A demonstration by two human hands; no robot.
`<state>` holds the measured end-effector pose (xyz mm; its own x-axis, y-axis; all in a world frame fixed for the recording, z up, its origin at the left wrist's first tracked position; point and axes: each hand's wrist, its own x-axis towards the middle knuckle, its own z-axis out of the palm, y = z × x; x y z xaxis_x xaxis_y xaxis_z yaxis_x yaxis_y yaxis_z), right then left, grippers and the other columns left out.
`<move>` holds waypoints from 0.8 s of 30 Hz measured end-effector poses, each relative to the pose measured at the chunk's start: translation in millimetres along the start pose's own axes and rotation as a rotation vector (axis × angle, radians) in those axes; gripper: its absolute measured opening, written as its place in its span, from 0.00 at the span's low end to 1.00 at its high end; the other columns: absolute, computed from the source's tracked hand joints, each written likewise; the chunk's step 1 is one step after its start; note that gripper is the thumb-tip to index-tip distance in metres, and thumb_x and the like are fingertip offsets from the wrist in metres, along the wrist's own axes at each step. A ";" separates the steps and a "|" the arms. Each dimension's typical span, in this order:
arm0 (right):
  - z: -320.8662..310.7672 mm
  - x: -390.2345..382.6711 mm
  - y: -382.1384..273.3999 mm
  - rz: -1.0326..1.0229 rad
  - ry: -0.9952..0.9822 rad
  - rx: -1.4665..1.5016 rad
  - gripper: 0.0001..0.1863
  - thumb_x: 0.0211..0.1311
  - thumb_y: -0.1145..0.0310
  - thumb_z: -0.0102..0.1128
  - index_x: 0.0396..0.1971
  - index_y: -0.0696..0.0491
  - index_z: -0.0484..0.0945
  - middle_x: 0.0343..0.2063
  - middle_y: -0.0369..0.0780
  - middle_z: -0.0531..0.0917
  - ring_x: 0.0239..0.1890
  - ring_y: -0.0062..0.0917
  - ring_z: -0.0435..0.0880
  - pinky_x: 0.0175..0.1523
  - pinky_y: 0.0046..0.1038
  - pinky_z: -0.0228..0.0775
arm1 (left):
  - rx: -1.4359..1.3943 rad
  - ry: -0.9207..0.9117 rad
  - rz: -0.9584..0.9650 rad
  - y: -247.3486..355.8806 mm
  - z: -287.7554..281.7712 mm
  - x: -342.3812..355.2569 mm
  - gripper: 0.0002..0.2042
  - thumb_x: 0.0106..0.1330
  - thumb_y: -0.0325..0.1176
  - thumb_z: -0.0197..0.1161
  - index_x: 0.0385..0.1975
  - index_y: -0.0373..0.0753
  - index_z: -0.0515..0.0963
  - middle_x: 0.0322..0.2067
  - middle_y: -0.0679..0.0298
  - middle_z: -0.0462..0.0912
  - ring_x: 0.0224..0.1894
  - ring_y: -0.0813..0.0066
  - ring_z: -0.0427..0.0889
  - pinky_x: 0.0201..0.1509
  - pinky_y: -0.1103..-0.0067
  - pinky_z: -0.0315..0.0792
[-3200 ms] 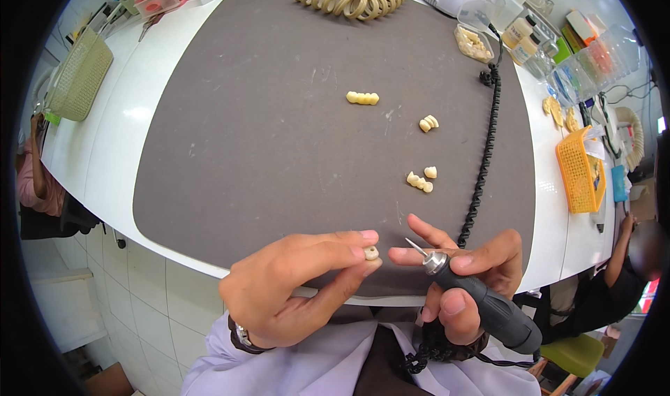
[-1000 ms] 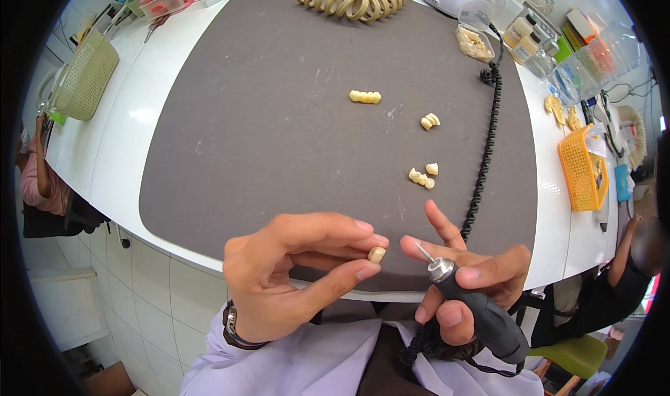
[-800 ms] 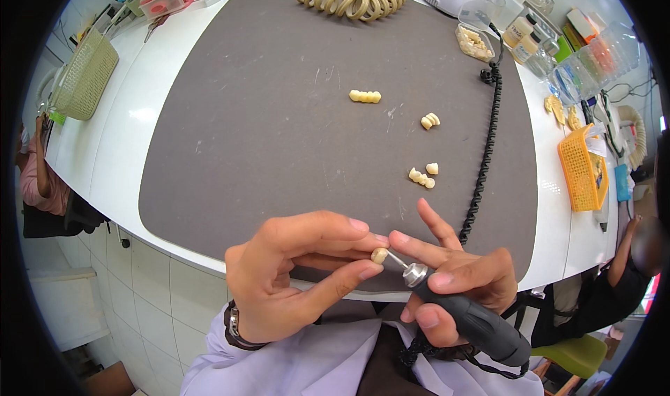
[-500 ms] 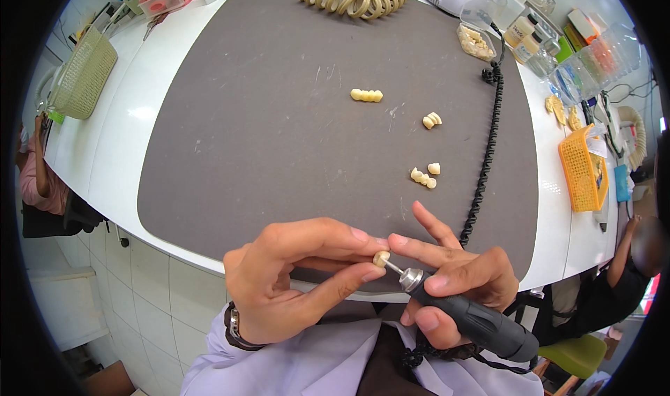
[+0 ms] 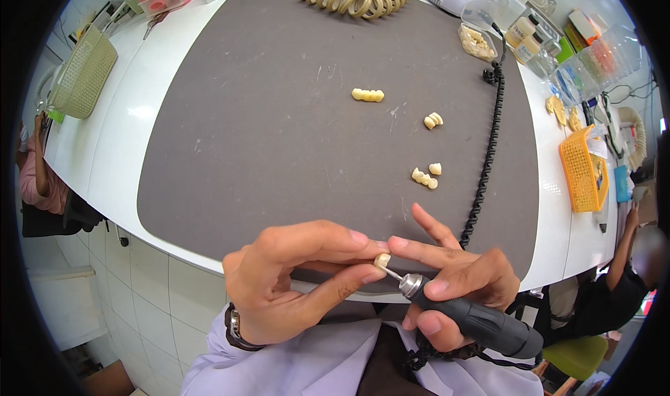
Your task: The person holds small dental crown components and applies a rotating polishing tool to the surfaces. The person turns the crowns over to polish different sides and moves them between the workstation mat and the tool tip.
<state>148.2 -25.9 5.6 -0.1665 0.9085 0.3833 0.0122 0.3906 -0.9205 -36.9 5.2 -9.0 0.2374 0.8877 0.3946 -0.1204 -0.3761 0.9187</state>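
Note:
Between the thumb and fingers of my left hand [image 5: 300, 277] is pinched a small cream dental crown [image 5: 382, 260]. My right hand [image 5: 464, 284] grips a black rotary handpiece [image 5: 488, 324] with a silver collar. Its thin bur [image 5: 392, 273] reaches to the lower side of the crown; whether it touches cannot be made out. The right index finger stretches to the left fingertips. On the grey mat [image 5: 279, 137] lie a yellowish dental bridge [image 5: 368, 95], a small group of crowns [image 5: 433, 121], a single crown [image 5: 435, 168] and a curved bridge [image 5: 424, 179].
A black coiled cord [image 5: 483, 165] runs down the mat's right side. Top right stands an open clear box of teeth [image 5: 477, 43]; a beige coiled hose [image 5: 356, 1] lies at the back. An orange basket [image 5: 581, 176] is at right, a green basket [image 5: 87, 75] at left. Two people sit at the sides.
The crown has tilted slightly in my left fingers, and the handpiece has shifted a little right and down. At right, the other person's arm has risen.

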 end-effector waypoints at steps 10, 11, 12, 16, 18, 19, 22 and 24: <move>2.0 -1.2 3.6 -0.005 0.039 0.031 0.13 0.52 0.70 0.64 0.31 0.56 0.67 0.11 0.43 0.80 0.47 0.48 0.79 0.63 0.61 0.39 | 0.044 0.007 0.026 -0.5 1.1 -0.6 0.16 0.52 0.17 0.67 0.40 0.28 0.70 0.33 0.52 0.82 0.36 0.66 0.84 0.38 0.79 0.81; 1.9 -0.9 3.0 0.008 0.045 0.042 0.13 0.52 0.70 0.64 0.31 0.56 0.67 0.11 0.43 0.80 0.47 0.48 0.79 0.64 0.61 0.39 | 0.050 0.004 0.031 -0.3 1.1 -0.2 0.16 0.52 0.18 0.67 0.40 0.28 0.70 0.33 0.52 0.82 0.36 0.66 0.84 0.38 0.79 0.81; 1.8 -1.1 2.6 0.012 0.044 0.041 0.13 0.52 0.70 0.64 0.31 0.56 0.68 0.12 0.44 0.80 0.47 0.48 0.79 0.64 0.61 0.39 | 0.049 0.002 0.033 -0.4 0.9 -0.5 0.16 0.52 0.18 0.67 0.40 0.28 0.70 0.33 0.53 0.82 0.36 0.66 0.84 0.38 0.79 0.81; 1.0 -1.6 2.5 0.023 0.036 0.024 0.14 0.53 0.69 0.64 0.31 0.56 0.67 0.12 0.44 0.81 0.46 0.47 0.80 0.64 0.61 0.39 | 0.062 -0.003 0.048 -2.1 0.4 -0.9 0.16 0.52 0.18 0.67 0.39 0.28 0.69 0.33 0.53 0.82 0.35 0.66 0.85 0.37 0.79 0.82; 1.1 -1.2 2.9 0.035 0.049 0.030 0.14 0.54 0.68 0.63 0.32 0.56 0.67 0.13 0.45 0.81 0.45 0.46 0.80 0.64 0.60 0.39 | 0.064 -0.004 0.047 -2.5 0.5 -0.8 0.16 0.52 0.18 0.67 0.39 0.29 0.70 0.33 0.53 0.82 0.36 0.66 0.85 0.37 0.79 0.82; 1.0 -1.2 3.4 0.033 0.054 0.029 0.14 0.54 0.68 0.63 0.33 0.56 0.66 0.13 0.46 0.81 0.45 0.46 0.81 0.64 0.60 0.39 | 0.058 -0.003 0.039 -2.1 0.4 -0.8 0.16 0.52 0.18 0.67 0.39 0.29 0.70 0.33 0.53 0.82 0.36 0.66 0.84 0.37 0.79 0.82; 1.7 -5.9 5.4 -0.003 0.115 0.060 0.16 0.56 0.68 0.61 0.36 0.55 0.63 0.15 0.49 0.81 0.42 0.44 0.82 0.64 0.60 0.40 | 0.039 -0.013 0.013 2.2 1.6 0.3 0.14 0.53 0.17 0.66 0.39 0.29 0.73 0.33 0.53 0.82 0.37 0.66 0.84 0.37 0.79 0.81; 5.7 -10.8 4.7 0.010 0.200 0.127 0.17 0.57 0.68 0.60 0.38 0.55 0.61 0.18 0.51 0.82 0.41 0.43 0.83 0.64 0.59 0.41 | 0.031 -0.011 -0.001 3.8 2.8 1.1 0.13 0.53 0.17 0.65 0.38 0.30 0.74 0.34 0.53 0.83 0.37 0.66 0.84 0.37 0.80 0.81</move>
<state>144.4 -34.8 -3.3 0.0323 0.9284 0.3701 -0.1134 0.3713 -0.9216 -34.4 4.0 -5.0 0.2478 0.8853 0.3935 -0.0907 -0.3832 0.9192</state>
